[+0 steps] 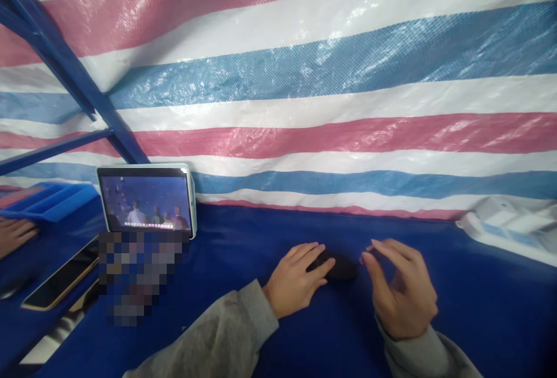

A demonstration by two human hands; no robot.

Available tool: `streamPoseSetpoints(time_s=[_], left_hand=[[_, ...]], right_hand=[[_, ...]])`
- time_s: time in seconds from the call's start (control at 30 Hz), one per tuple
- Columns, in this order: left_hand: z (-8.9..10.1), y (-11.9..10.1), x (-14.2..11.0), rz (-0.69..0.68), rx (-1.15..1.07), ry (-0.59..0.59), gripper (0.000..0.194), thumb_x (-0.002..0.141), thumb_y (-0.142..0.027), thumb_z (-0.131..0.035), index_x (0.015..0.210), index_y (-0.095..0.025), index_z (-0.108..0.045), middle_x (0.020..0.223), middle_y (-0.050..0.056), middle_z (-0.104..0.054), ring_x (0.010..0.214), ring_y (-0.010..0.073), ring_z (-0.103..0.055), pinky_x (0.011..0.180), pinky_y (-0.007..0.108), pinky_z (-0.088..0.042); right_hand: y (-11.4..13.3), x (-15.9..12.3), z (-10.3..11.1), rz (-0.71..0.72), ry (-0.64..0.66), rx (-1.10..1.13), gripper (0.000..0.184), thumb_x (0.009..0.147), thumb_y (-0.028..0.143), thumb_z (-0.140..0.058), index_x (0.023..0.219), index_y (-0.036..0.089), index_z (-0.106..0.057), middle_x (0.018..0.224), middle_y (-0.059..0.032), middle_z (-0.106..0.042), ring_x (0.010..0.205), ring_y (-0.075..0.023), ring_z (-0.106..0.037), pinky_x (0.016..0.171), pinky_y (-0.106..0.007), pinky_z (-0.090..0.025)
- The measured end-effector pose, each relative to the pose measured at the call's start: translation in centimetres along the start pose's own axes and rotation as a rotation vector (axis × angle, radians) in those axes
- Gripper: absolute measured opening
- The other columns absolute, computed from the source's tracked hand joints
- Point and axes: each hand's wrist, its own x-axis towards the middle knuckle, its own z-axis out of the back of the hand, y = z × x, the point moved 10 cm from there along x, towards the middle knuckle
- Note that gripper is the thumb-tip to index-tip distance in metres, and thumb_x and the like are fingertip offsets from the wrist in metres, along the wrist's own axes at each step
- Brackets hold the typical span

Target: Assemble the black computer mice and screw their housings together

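My left hand lies over the left end of a black computer mouse on the blue tabletop. Its fingers curl round the mouse, and the palm side is hidden. To the right of the mouse, my right hand is raised a little, apart from it. The thumb and forefinger of that hand come together in a pinch. A tiny reddish bit seems to show at the fingertips, too small and blurred to name.
A phone or tablet playing a video stands at the back left, with another phone lying nearby. A blue tray and another person's hand are far left. White boxy items sit right. Striped sheeting hangs behind.
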Motion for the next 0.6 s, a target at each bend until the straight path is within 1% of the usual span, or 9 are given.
streamPoseSetpoints(time_s=[0.03,0.1,0.2,0.23,0.3,0.4,0.47,0.53,0.6], left_hand=[[0.0,0.0,0.0,0.001,0.000,-0.001,0.037,0.101,-0.026,-0.050,0.136,-0.017,-0.055,0.140,0.017,-0.057,0.134,0.0287,-0.052,0.109,0.049,-0.047],[-0.1,0.1,0.0,0.006,-0.004,-0.002,0.036,0.101,-0.026,-0.050,0.136,-0.017,-0.055,0.140,0.017,-0.057,0.134,0.0285,-0.052,0.109,0.049,-0.047],[-0.1,0.2,0.0,0.012,-0.011,0.001,0.036,0.101,-0.026,-0.051,0.136,-0.017,-0.056,0.140,0.017,-0.057,0.134,0.0282,-0.051,0.110,0.048,-0.047],[-0.1,0.2,0.0,0.013,-0.012,0.001,0.036,0.101,-0.026,-0.051,0.135,-0.017,-0.056,0.140,0.017,-0.057,0.134,0.0281,-0.051,0.110,0.048,-0.047],[-0.2,0.2,-0.1,0.017,-0.012,0.005,0.036,0.101,-0.026,-0.051,0.136,-0.017,-0.056,0.141,0.017,-0.056,0.134,0.0279,-0.052,0.110,0.048,-0.046],[-0.3,0.3,-0.1,0.023,-0.008,0.019,0.037,0.101,-0.027,-0.051,0.136,-0.018,-0.055,0.142,0.016,-0.056,0.135,0.0274,-0.051,0.111,0.048,-0.046],[-0.2,0.2,-0.1,0.023,-0.005,0.020,0.037,0.101,-0.027,-0.051,0.137,-0.018,-0.055,0.141,0.016,-0.056,0.135,0.0271,-0.051,0.111,0.048,-0.046],[-0.1,0.2,0.0,0.017,-0.007,0.012,0.037,0.101,-0.026,-0.051,0.137,-0.017,-0.055,0.140,0.016,-0.057,0.135,0.0273,-0.051,0.110,0.048,-0.046],[0.0,0.1,0.0,0.012,-0.008,0.004,0.037,0.101,-0.026,-0.051,0.136,-0.016,-0.055,0.140,0.017,-0.057,0.134,0.0279,-0.052,0.110,0.048,-0.047]], right_hand=[[-0.1,0.0,0.1,-0.006,-0.003,-0.018,0.036,0.079,0.008,-0.074,0.112,0.022,-0.070,0.096,-0.0063,-0.067,0.081,-0.0167,-0.067,0.069,-0.031,-0.058],[-0.4,-0.1,0.0,-0.028,0.002,0.011,0.033,0.083,0.010,-0.069,0.114,0.021,-0.069,0.096,-0.0069,-0.069,0.086,-0.0192,-0.068,0.074,-0.035,-0.058],[-1.1,-0.6,-0.5,-0.094,0.040,0.106,0.038,0.089,0.008,-0.058,0.124,0.020,-0.064,0.108,-0.0092,-0.072,0.098,-0.0235,-0.070,0.086,-0.044,-0.058],[-1.3,-0.8,-0.7,-0.116,0.052,0.127,0.039,0.090,0.008,-0.057,0.126,0.020,-0.063,0.112,-0.0097,-0.072,0.099,-0.0240,-0.071,0.086,-0.045,-0.059],[-1.6,-1.0,-0.8,-0.142,0.049,0.149,0.040,0.089,0.007,-0.059,0.127,0.020,-0.063,0.113,-0.0096,-0.072,0.097,-0.0233,-0.072,0.081,-0.041,-0.060],[-1.5,-1.1,-0.3,-0.105,-0.016,0.156,0.040,0.083,0.006,-0.067,0.121,0.019,-0.064,0.099,-0.0068,-0.073,0.088,-0.0214,-0.071,0.074,-0.038,-0.060],[-1.1,-1.1,0.0,-0.056,-0.049,0.136,0.041,0.078,0.006,-0.073,0.116,0.020,-0.066,0.092,-0.0050,-0.072,0.086,-0.0213,-0.070,0.074,-0.039,-0.059],[-1.2,-1.1,-0.2,-0.059,-0.030,0.137,0.040,0.080,0.007,-0.071,0.118,0.020,-0.066,0.095,-0.0063,-0.072,0.090,-0.0227,-0.070,0.077,-0.042,-0.059],[-1.5,-1.2,-0.5,-0.101,0.010,0.153,0.040,0.085,0.007,-0.063,0.123,0.020,-0.064,0.103,-0.0088,-0.073,0.094,-0.0237,-0.071,0.080,-0.044,-0.059]])
